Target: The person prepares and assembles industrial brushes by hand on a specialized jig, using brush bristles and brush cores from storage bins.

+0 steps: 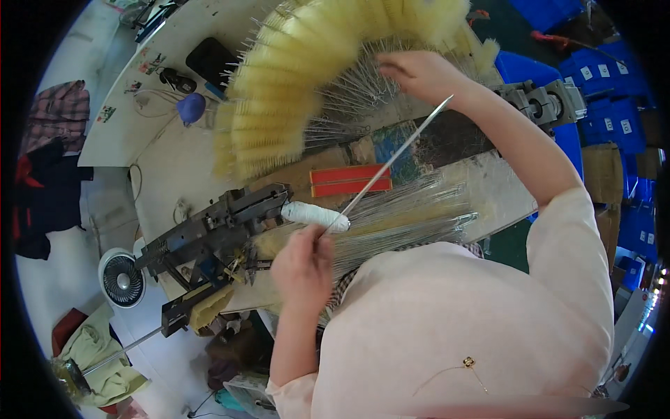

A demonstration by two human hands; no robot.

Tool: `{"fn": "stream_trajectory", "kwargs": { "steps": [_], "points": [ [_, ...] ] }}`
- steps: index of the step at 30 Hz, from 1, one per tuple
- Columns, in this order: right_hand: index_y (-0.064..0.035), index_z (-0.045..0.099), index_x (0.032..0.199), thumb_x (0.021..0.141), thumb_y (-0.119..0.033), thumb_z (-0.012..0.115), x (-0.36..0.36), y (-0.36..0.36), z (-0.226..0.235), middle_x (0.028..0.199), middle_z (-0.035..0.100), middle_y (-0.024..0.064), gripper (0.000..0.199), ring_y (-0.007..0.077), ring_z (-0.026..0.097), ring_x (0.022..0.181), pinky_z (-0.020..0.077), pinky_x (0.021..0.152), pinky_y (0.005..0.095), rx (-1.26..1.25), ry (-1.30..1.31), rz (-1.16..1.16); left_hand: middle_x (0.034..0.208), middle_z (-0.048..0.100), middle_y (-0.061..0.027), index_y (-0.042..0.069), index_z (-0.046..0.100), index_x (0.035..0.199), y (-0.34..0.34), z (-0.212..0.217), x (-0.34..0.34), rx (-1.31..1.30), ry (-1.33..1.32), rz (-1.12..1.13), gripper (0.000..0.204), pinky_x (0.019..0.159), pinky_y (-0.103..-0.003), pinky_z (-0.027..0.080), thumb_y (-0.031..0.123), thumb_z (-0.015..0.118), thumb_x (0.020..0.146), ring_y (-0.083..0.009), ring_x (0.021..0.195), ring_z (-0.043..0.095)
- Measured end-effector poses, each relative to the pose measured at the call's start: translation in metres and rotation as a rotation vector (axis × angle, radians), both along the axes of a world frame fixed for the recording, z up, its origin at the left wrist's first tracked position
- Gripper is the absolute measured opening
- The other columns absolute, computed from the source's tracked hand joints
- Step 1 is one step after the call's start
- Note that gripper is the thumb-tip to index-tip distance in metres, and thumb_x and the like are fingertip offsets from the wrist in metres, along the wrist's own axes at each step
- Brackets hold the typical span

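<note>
My left hand is closed around the lower end of a long thin metal rod. The rod slants up and to the right, its far tip in the air below my right wrist. Beside my left fingers lies a white-wrapped handle, joined to a dark metal fixture. My right hand reaches over the wire stems of a big arc of yellow-bristled brushes. Its fingers point left, slightly apart, and nothing shows between them.
A bundle of thin wires lies along the bench's near side, below a red tray. At the right end stands a metal machine part. Blue bins are stacked beyond it. A small fan sits at left.
</note>
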State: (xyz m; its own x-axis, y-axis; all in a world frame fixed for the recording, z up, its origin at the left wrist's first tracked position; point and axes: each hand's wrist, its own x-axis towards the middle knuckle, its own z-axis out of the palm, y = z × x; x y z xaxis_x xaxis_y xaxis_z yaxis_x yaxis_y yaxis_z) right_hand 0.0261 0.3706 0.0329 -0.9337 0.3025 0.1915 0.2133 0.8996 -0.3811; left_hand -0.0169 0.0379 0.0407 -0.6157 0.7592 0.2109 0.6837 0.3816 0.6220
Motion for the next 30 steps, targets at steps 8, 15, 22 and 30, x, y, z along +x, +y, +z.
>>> {"fn": "stream_trajectory", "kwargs": {
  "steps": [8,15,22,30],
  "points": [
    [-0.0019,0.056,0.115,0.093,-0.017,0.047,0.048,0.0,0.109,0.093,0.061,0.0021,0.028,0.0063,0.052,0.072,0.0401,0.063,0.0175,-0.534,0.417,-0.156,0.071,0.056,-0.0026,0.012,0.062,0.09,0.081,0.023,-0.012,-0.04,0.563,-0.172,0.013,0.054,-0.031,0.043,0.019,0.064,0.079,-0.0197,0.061,0.056],
    [-0.0005,0.058,0.11,0.091,-0.01,0.05,0.058,0.027,0.059,0.101,0.06,0.0066,0.023,0.0116,0.054,0.087,0.0432,0.074,0.0229,-0.212,0.917,0.726,0.069,0.053,-0.0003,0.015,0.061,0.087,0.078,0.019,-0.029,-0.153,0.713,-0.233,0.011,0.055,-0.03,0.044,0.018,0.064,0.076,-0.0191,0.061,0.056],
    [-0.0001,0.06,0.103,0.09,-0.014,0.053,0.058,-0.039,0.109,0.085,0.057,0.0015,0.02,0.0105,0.052,0.069,0.0432,0.061,0.0236,-0.301,0.456,-0.049,0.071,0.053,0.0027,0.014,0.058,0.086,0.1,0.016,-0.019,-0.087,0.743,-0.327,0.009,0.056,-0.027,0.043,0.021,0.056,0.081,-0.0129,0.064,0.056],
    [-0.0092,0.06,0.105,0.071,-0.006,0.059,0.065,-0.09,0.037,0.082,0.06,0.0056,0.035,0.02,0.06,0.074,0.0455,0.066,0.0316,0.062,-0.005,0.366,0.07,0.053,0.0024,0.015,0.059,0.082,0.041,0.028,-0.025,-0.327,0.594,-0.204,0.009,0.063,-0.032,0.04,0.023,0.061,0.077,-0.016,0.066,0.056]
  ]
}}
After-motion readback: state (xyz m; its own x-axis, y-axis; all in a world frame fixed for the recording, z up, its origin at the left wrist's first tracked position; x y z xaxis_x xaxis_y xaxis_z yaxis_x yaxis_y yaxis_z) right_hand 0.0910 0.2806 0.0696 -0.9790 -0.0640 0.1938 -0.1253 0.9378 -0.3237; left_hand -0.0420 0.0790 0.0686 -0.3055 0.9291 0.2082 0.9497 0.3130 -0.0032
